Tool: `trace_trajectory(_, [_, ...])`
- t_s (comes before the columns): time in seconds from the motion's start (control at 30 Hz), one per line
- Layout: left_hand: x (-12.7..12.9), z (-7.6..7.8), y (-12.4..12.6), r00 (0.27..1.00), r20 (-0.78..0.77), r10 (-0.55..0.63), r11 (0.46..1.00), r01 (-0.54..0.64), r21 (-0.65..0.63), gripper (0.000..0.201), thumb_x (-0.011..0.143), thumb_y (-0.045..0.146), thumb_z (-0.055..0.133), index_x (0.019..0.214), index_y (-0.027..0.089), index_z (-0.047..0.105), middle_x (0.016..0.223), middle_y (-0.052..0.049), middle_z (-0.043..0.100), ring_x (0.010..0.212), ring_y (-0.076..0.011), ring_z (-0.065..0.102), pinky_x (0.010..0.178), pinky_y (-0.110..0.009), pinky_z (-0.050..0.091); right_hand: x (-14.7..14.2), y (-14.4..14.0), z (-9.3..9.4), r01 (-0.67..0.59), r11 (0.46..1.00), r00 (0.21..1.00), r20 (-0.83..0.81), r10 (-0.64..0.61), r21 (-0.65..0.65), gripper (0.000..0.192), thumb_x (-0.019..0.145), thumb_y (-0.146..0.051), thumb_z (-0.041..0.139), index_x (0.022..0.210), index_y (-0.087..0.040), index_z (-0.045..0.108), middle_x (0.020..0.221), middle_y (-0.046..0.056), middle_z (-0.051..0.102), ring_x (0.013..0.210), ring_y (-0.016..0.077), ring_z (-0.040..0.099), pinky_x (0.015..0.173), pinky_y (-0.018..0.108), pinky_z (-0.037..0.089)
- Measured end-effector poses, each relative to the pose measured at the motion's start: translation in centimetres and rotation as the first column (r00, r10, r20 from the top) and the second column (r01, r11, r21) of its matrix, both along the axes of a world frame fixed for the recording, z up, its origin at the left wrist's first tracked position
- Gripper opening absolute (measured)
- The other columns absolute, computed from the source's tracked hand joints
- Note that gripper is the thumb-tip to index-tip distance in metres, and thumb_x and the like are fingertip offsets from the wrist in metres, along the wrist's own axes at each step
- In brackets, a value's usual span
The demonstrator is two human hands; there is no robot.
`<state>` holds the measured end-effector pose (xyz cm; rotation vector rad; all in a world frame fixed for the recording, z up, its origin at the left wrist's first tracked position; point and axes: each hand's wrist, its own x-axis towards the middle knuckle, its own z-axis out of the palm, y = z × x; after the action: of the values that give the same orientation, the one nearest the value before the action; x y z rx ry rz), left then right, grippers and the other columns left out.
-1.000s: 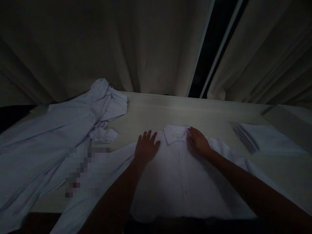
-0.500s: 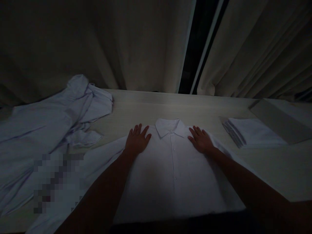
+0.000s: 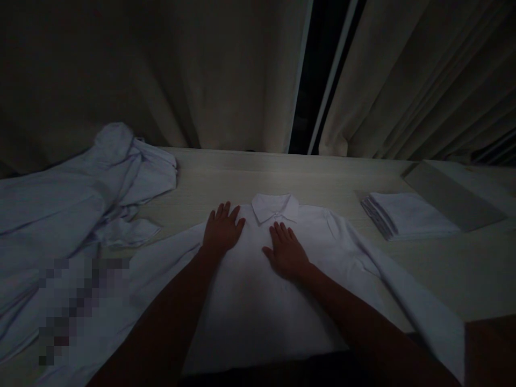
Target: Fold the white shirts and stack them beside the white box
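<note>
A white button-up shirt (image 3: 250,295) lies face up in front of me, its collar (image 3: 275,208) pointing away and its sleeves spread to both sides. My left hand (image 3: 221,228) rests flat on the shirt's left shoulder area, fingers apart. Just below the collar, my right hand (image 3: 288,250) lies flat on the front over the button strip, thumb spread. Neither hand holds anything. My forearms cover parts of the shirt's lower body.
Crumpled white garments (image 3: 80,199) heap up at the left. A folded stack of white cloth (image 3: 413,215) sits at the right, beside a grey-white flat-sided object (image 3: 455,191). Beige curtains (image 3: 226,75) hang behind the pale table (image 3: 226,172). A patch at lower left is pixelated.
My right hand has moved left from the shirt's right shoulder to the middle below the collar. My left hand stays at its shoulder. The view has shifted slightly to the right.
</note>
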<state>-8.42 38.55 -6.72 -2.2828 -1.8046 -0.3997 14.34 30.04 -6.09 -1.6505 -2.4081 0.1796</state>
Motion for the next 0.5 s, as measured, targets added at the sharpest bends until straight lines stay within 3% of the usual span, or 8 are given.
trace_trajectory(0.13, [0.3, 0.8, -0.6, 0.999, 0.050, 0.022, 0.998, -0.025, 0.061, 0.055, 0.096, 0.043, 0.029, 0.133, 0.010, 0.053, 0.148, -0.018, 0.045, 0.139, -0.0306, 0.037, 0.115, -0.048, 0.025, -0.4, -0.1, 0.1, 0.026, 1.000, 1.000, 0.011, -0.026, -0.006, 0.070, 0.100, -0.058, 0.023, 0.155, -0.015, 0.026, 0.163, 0.010, 0.016, 0.151, 0.0254, 0.006, 0.122, 0.047, 0.010])
trace_trajectory(0.3, [1.0, 2.7, -3.0, 0.995, 0.090, -0.031, 0.999, 0.028, 0.026, 0.041, 0.093, 0.034, 0.035, 0.114, 0.015, 0.065, 0.130, -0.015, 0.060, 0.125, -0.0275, 0.051, 0.106, -0.044, 0.037, -0.3, -0.1, 0.7, 0.042, 0.999, 0.999, 0.028, -0.041, -0.015, 0.068, 0.099, -0.058, 0.026, 0.155, -0.019, 0.027, 0.163, 0.009, 0.016, 0.151, 0.0255, 0.007, 0.121, 0.048, 0.011])
trace_trajectory(0.4, [0.0, 4.5, -7.3, 0.986, 0.166, -0.020, 0.998, 0.011, 0.056, 0.040, 0.093, 0.039, 0.037, 0.115, 0.019, 0.064, 0.128, -0.010, 0.062, 0.123, -0.0255, 0.052, 0.108, -0.043, 0.037, -0.4, -0.2, 0.6, 0.041, 0.999, 0.999, 0.031, -0.041, -0.015, 0.068, 0.099, -0.058, 0.027, 0.155, -0.020, 0.026, 0.162, 0.009, 0.017, 0.150, 0.0254, 0.008, 0.121, 0.049, 0.012])
trace_trajectory(0.5, [-3.0, 5.9, -14.4, 0.944, 0.289, 0.157, 0.982, -0.180, 0.055, 0.042, 0.093, 0.048, 0.038, 0.116, 0.021, 0.061, 0.119, -0.009, 0.065, 0.116, -0.0255, 0.055, 0.106, -0.043, 0.040, -0.3, -0.2, 0.4, 0.034, 0.999, 0.999, 0.029, -0.034, -0.001, 0.068, 0.099, -0.058, 0.025, 0.155, -0.019, 0.027, 0.162, 0.010, 0.018, 0.150, 0.0252, 0.009, 0.121, 0.048, 0.012])
